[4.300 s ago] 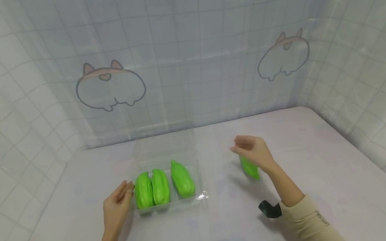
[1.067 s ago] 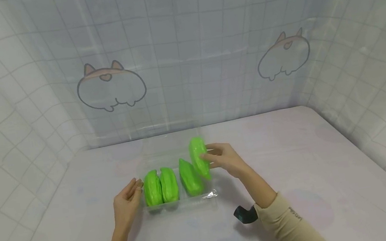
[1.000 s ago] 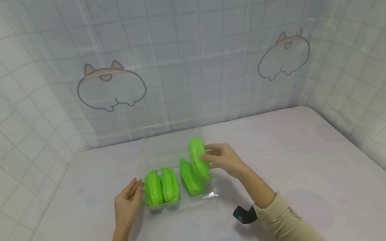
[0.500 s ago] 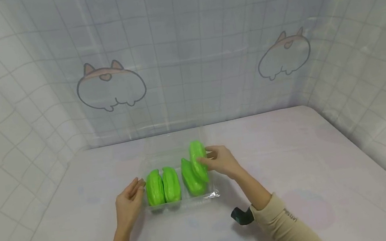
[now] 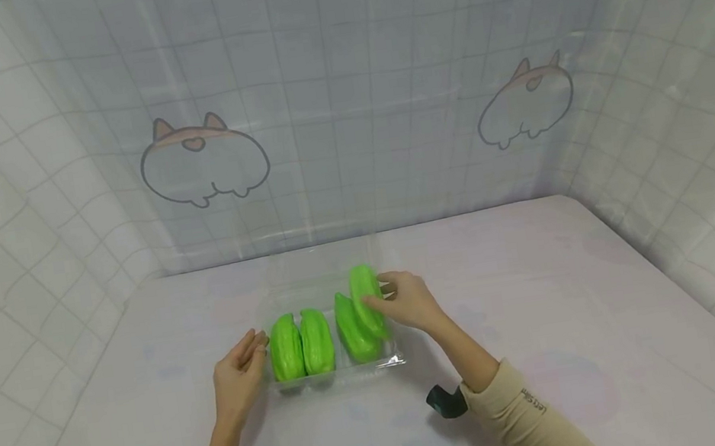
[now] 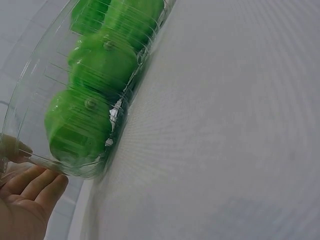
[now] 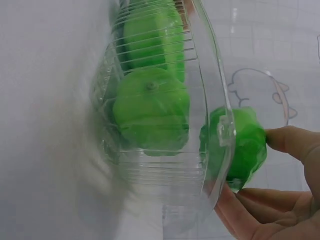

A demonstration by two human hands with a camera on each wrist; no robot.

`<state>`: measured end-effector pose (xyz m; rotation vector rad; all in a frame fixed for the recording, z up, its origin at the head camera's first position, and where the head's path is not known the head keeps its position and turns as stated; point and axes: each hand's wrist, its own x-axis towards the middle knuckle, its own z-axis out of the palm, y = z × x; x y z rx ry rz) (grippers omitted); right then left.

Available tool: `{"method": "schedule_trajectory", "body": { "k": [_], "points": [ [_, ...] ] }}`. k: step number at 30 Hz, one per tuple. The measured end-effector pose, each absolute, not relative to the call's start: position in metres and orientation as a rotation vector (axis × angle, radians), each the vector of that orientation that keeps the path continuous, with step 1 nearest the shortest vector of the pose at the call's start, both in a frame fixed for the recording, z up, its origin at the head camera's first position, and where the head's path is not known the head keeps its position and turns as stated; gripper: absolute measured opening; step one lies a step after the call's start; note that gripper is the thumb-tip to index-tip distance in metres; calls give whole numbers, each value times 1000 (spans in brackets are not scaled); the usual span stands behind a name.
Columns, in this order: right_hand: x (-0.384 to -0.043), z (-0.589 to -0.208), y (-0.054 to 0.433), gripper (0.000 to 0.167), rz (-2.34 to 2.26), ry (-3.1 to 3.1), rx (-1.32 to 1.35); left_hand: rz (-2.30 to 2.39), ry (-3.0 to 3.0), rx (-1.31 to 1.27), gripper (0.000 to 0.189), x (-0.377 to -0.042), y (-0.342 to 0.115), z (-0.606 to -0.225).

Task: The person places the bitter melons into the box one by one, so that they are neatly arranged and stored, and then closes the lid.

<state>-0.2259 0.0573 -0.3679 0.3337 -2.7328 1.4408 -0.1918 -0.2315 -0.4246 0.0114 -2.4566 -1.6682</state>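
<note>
A clear plastic clamshell box sits on the table with three long, ribbed green vegetables inside. Two of these vegetables lie side by side at the left; the third vegetable leans farther right. My left hand pinches the box's left rim, thumb and fingers on either side of it in the left wrist view. Between thumb and fingers, my right hand holds a fourth green vegetable, tilted over the box's right end. In the right wrist view this held vegetable shows partly through the clear wall.
The box's transparent lid stands folded back behind it. White tiled-pattern sheeting rises around the back and sides of the pale table. A black wrist mount juts from the right sleeve.
My right hand picked up the vegetable from the table at the right and brought it left over the box, then lowered it slightly. The box and left hand shifted a little right.
</note>
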Motion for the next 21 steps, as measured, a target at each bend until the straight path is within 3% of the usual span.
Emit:
{"method": "schedule_trajectory", "body": {
  "k": [11, 21],
  "points": [
    [-223, -371, 58, 53, 1427, -2749, 364, -1657, -2451, 7, 43, -192, -232, -426],
    [-221, -375, 61, 30, 1348, -2751, 457, -1656, -2459, 11, 44, -191, -232, -427]
  ]
}}
